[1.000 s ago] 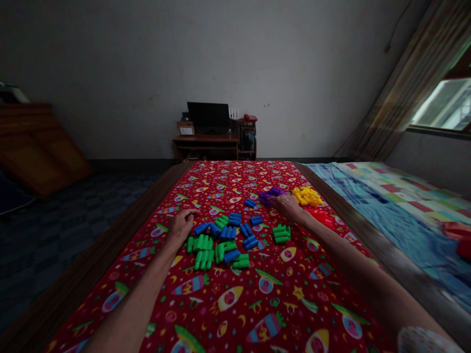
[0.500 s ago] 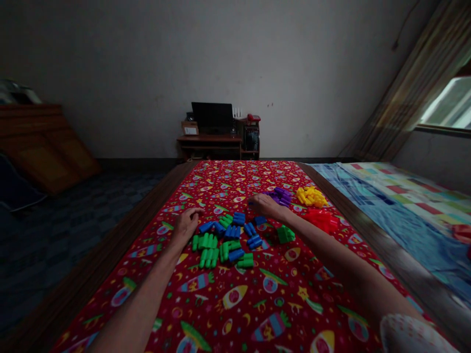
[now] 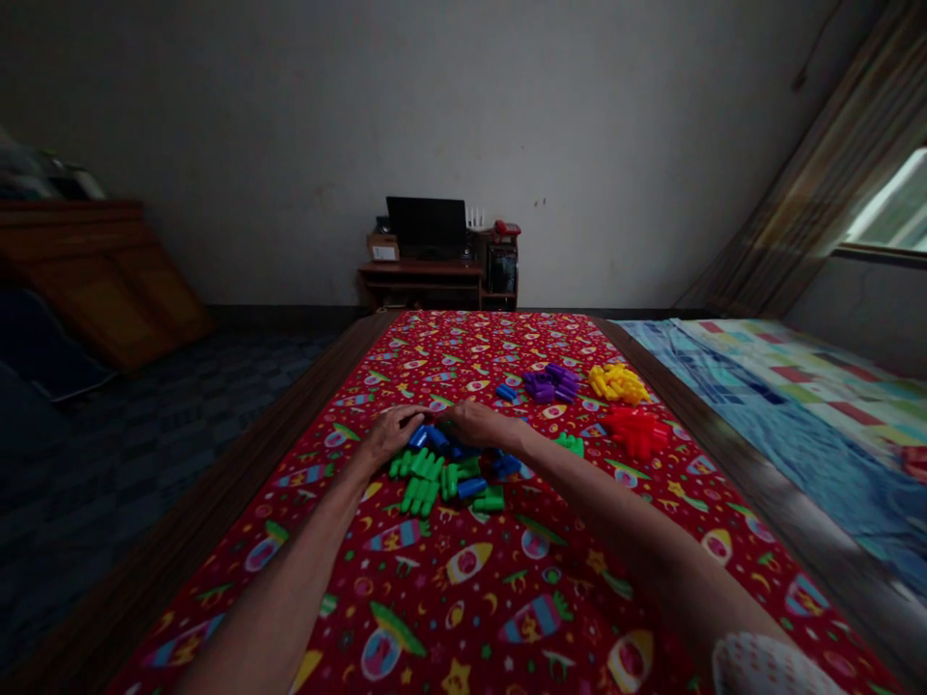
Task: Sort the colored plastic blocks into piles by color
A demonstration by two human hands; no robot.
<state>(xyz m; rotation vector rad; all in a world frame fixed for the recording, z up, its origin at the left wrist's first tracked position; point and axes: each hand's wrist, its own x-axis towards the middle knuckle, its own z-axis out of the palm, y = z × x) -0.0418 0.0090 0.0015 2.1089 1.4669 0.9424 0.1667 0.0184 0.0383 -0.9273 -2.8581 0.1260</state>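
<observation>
My left hand (image 3: 395, 430) lies at the left edge of a mixed pile, its fingers stretched out toward the right beside blue toy building blocks (image 3: 437, 440). Nothing shows in its grasp. My right hand (image 3: 478, 423) reaches over the back of the pile with its fingers closed and pointing down. The fingertips are partly hidden, and I cannot make out what is in them. Green building blocks (image 3: 420, 481) lie in front of both hands. One blue block (image 3: 506, 392) sits apart, beside a group of purple blocks (image 3: 551, 384).
Yellow blocks (image 3: 618, 383) and red blocks (image 3: 635, 430) form separate heaps on the right. A green block (image 3: 570, 444) lies beyond my right forearm. A red patterned cloth (image 3: 463, 608) covers the table. Behind it stands a desk (image 3: 420, 275) with a monitor (image 3: 427, 228).
My right hand has moved left from near the purple blocks to the pile. A blue block now lies beside the purple ones. My left hand has come nearer to the blue blocks.
</observation>
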